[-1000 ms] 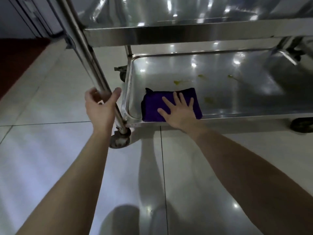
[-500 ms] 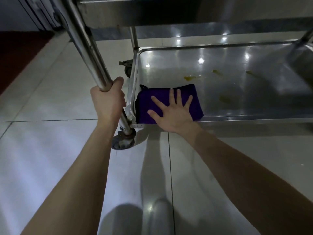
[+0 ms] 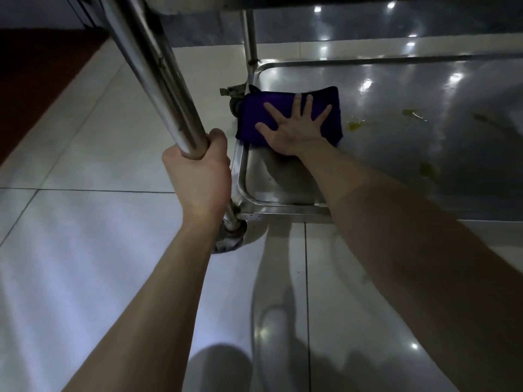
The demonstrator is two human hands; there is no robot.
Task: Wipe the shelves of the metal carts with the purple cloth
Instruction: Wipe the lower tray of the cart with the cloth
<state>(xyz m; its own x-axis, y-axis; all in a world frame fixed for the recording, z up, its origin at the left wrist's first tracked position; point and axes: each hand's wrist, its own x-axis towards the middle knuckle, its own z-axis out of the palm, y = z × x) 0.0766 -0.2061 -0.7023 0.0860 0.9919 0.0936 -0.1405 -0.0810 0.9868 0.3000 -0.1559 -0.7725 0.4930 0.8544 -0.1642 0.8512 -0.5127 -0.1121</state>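
At the shelf's (image 3: 424, 89) far-left corner, the right hand (image 3: 294, 131), grip wide, presses the purple cloth (image 3: 253, 107). The left hand's (image 3: 198, 176) grip holds the post (image 3: 152, 80). Sweeping may smear the yellow spill (image 3: 354, 125).

Folded purple cloth (image 3: 291, 114) lies flat on the seemingly stained cart shelf (image 3: 424, 154).

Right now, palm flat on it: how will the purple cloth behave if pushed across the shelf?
Probably soft, floppy: the purple cloth lies folded flat under the right hand. Likely slides easily on the glossy bottom shelf. May bunch against the rim at its left edge.
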